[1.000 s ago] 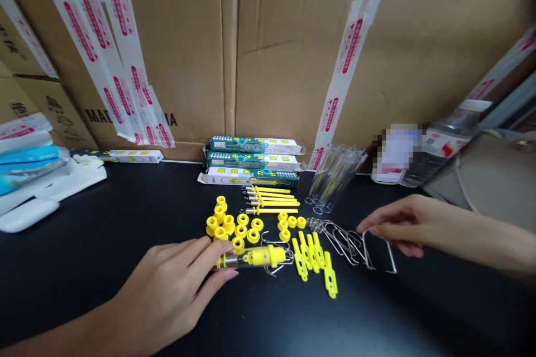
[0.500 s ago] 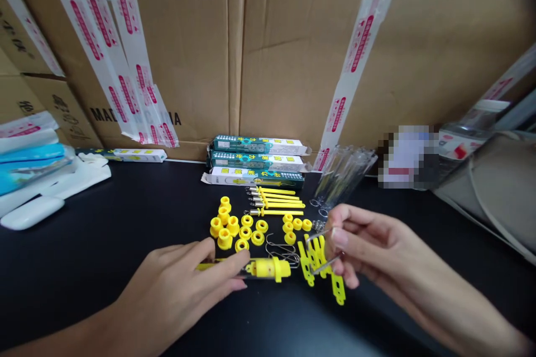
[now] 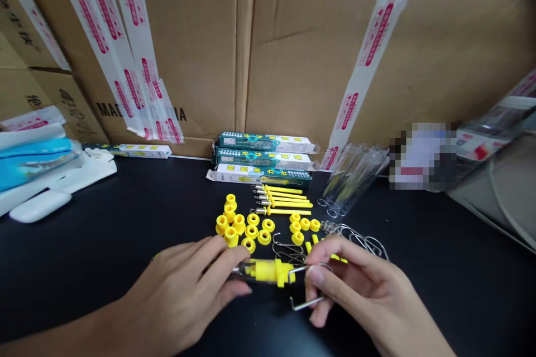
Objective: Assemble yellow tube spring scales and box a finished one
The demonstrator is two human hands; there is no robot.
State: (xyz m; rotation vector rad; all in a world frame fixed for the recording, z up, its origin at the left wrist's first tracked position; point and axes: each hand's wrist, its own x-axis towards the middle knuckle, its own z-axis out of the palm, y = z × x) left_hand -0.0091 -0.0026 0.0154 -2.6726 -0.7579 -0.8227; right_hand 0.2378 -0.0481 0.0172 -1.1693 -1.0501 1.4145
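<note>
My left hand (image 3: 196,284) is wrapped round the clear tube of a spring scale, lying sideways, with a yellow end cap (image 3: 270,271) facing right. My right hand (image 3: 343,284) pinches a bent metal wire loop (image 3: 309,304). One hooked wire end meets the cap's right tip or overlaps it; the other end stands apart below. Behind the hands lie wire hooks (image 3: 288,248), yellow rings (image 3: 264,237), yellow flanged sleeves (image 3: 231,235) and smaller yellow rings (image 3: 297,238). My right hand partly covers flat yellow strips (image 3: 309,247).
Yellow rods with metal ends (image 3: 288,203) lie farther back, before printed spring scale boxes (image 3: 263,174). To the right are clear tubes (image 3: 352,178) and large wire loops (image 3: 368,242). A cardboard box (image 3: 201,39) walls the back; a white case (image 3: 41,206) sits left.
My right hand has moved left and down, bringing the wire loop from above the yellow strips to the cap. Large wire loops now show behind it. The view has shifted slightly.
</note>
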